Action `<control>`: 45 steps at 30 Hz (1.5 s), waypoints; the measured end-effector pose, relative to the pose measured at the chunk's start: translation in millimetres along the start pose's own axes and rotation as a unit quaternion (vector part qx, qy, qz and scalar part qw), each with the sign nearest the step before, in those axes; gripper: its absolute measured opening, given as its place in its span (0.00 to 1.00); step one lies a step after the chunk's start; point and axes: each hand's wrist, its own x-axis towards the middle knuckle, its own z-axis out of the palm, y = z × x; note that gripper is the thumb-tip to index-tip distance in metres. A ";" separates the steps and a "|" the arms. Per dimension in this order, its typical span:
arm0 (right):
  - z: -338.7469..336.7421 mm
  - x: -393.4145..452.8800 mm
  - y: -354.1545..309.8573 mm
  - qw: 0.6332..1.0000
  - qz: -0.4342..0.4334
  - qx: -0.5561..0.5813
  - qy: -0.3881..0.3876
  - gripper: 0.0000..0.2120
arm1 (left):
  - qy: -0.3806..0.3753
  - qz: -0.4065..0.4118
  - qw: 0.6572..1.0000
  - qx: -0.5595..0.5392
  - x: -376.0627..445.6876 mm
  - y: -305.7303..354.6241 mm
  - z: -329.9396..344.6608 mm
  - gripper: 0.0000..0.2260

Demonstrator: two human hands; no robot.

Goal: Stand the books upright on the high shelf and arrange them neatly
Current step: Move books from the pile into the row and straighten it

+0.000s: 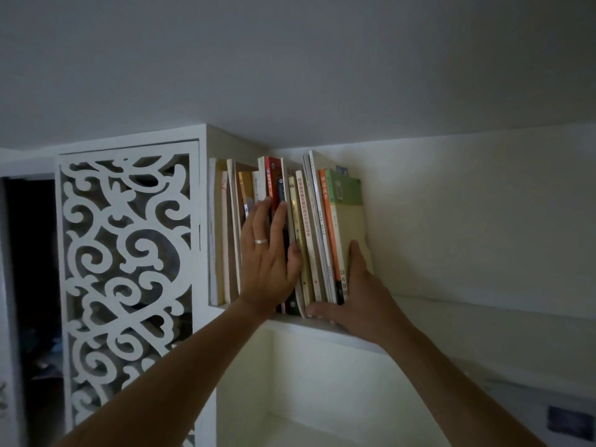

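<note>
Left hand (269, 253) flat, fingers straight against spines; right hand (351, 295) cups end book (350, 227), likely squeezing books (300, 227) upright.

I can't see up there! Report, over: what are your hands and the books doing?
Left hand flat against book spines. Right hand holds green-and-cream end book. Row of paperback books upright, leaning slightly. Nothing blocking the white high shelf.
</note>
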 end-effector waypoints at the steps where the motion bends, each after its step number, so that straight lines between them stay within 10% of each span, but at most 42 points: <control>1: -1.9 -1.1 0.9 1.000 0.000 0.014 -0.007 0.68 | 0.002 0.000 1.000 0.000 -1.7 0.2 0.5 0.28; 12: -8.9 -3.5 5.6 0.990 0.023 0.134 -0.040 0.61 | -0.013 0.043 0.999 0.025 -8.6 -13.0 -5.2 0.31; 16: -11.1 -3.1 -1.0 0.987 0.061 0.144 -0.020 0.64 | 0.013 -0.063 0.998 -0.002 -4.9 -16.7 -6.3 0.35; 30: 14.2 12.9 -23.6 0.993 0.097 0.062 -0.024 0.77 | -0.035 -0.023 0.997 -0.063 -3.6 -41.6 -9.6 0.34; 38: 11.5 6.2 -11.4 0.994 0.022 0.100 -0.030 0.63 | -0.021 -0.036 0.997 -0.070 -8.9 -35.3 -8.6 0.33; 45: 11.6 8.1 -3.5 0.992 -0.028 0.120 -0.010 0.62 | -0.041 0.172 0.980 -0.089 -10.9 1.8 -3.5 0.28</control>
